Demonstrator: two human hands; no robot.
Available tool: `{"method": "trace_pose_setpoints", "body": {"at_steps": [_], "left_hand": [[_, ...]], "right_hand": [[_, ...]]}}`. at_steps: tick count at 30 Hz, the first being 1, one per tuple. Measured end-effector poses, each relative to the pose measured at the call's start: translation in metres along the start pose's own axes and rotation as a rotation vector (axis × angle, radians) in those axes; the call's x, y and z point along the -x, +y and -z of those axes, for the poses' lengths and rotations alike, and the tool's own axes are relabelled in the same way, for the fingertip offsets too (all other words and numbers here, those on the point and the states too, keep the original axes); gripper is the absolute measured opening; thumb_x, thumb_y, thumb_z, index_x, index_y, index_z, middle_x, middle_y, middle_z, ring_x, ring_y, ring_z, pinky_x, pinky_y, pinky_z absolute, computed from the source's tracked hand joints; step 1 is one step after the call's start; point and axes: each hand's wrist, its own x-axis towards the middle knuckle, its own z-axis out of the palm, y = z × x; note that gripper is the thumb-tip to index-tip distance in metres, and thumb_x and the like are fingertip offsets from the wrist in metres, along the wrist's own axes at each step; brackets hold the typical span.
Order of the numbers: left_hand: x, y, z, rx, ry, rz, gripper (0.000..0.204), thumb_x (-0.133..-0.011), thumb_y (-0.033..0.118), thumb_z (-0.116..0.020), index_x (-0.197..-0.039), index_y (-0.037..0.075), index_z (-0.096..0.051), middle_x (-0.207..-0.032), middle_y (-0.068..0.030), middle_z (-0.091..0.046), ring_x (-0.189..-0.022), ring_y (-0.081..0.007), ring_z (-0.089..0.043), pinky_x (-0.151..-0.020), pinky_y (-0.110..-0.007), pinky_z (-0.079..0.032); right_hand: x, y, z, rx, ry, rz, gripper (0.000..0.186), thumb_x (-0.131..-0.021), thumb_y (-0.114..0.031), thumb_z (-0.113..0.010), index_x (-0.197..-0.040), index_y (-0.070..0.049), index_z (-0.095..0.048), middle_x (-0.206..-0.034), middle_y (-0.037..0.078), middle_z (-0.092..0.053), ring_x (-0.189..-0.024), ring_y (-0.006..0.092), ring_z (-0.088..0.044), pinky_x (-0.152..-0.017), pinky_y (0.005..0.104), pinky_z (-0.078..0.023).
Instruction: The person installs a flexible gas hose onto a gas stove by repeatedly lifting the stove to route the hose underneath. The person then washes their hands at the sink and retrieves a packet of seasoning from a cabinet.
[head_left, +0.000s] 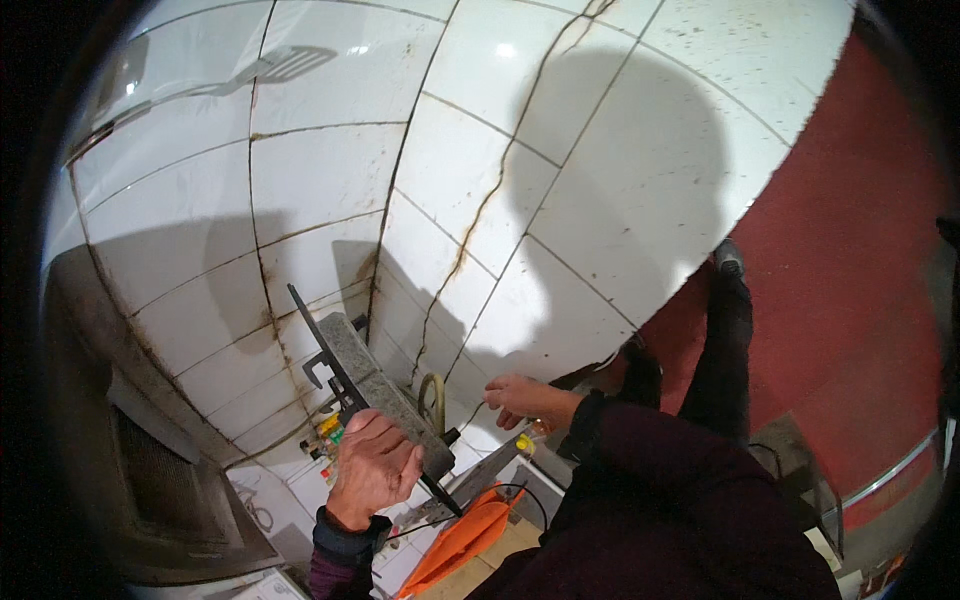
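My left hand [372,462] grips a flat, dark grey slab-like object [380,375] with a black edge and black hook-like brackets, held tilted beside the tiled wall corner at the lower middle. I cannot make out what it is. My right hand [525,402] is to the right of it, fingers loosely bent and apart, with nothing visible in it. A pale looped hose [433,405] is between the slab and my right hand. A clear bottle [530,438] with a yellow cap is just below my right hand.
White tiled walls [600,170] meet in a corner ahead. A slotted utensil [295,62] hangs at upper left, above a metal unit [140,450]. Small bottles [328,430] and an orange bag [460,535] are low down. My feet [728,258] are on a red floor [840,300].
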Motion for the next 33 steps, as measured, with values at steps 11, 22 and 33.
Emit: {"method": "trace_pose_setpoints", "body": {"at_steps": [11, 22, 33], "left_hand": [[0.012, -0.009, 0.005, 0.009, -0.034, -0.005, 0.01, -0.074, 0.01, -0.071, -0.066, 0.008, -0.064, -0.077, -0.0057, -0.064, -0.079, -0.0235, -0.063, -0.088, -0.04, -0.05], [0.037, -0.004, 0.016, 0.012, -0.136, 0.098, 0.011, -0.067, 0.011, -0.075, -0.074, 0.004, -0.072, -0.082, -0.009, -0.069, -0.083, -0.0275, -0.068, -0.081, -0.045, -0.054], [0.037, -0.012, 0.015, 0.069, -0.125, 0.048, 0.01, -0.068, 0.014, -0.073, -0.071, 0.005, -0.069, -0.079, -0.0083, -0.067, -0.08, -0.0257, -0.067, -0.08, -0.04, -0.054]], "right_hand": [[-0.087, -0.062, -0.03, -0.247, -0.2, 0.282, 0.054, -0.098, -0.028, -0.065, -0.134, 0.01, -0.05, -0.094, 0.018, -0.071, -0.076, 0.0256, -0.071, -0.078, 0.0351, -0.061], [-0.078, -0.07, -0.053, -0.274, -0.055, 0.155, 0.049, -0.086, -0.007, -0.067, -0.13, 0.011, -0.054, -0.091, 0.017, -0.07, -0.074, 0.0227, -0.071, -0.065, 0.0345, -0.058], [-0.098, -0.033, -0.041, -0.282, -0.2, 0.02, 0.06, -0.102, -0.05, -0.053, -0.12, 0.007, -0.06, -0.116, 0.022, -0.064, -0.086, 0.0291, -0.07, -0.075, 0.0417, -0.062]]}}
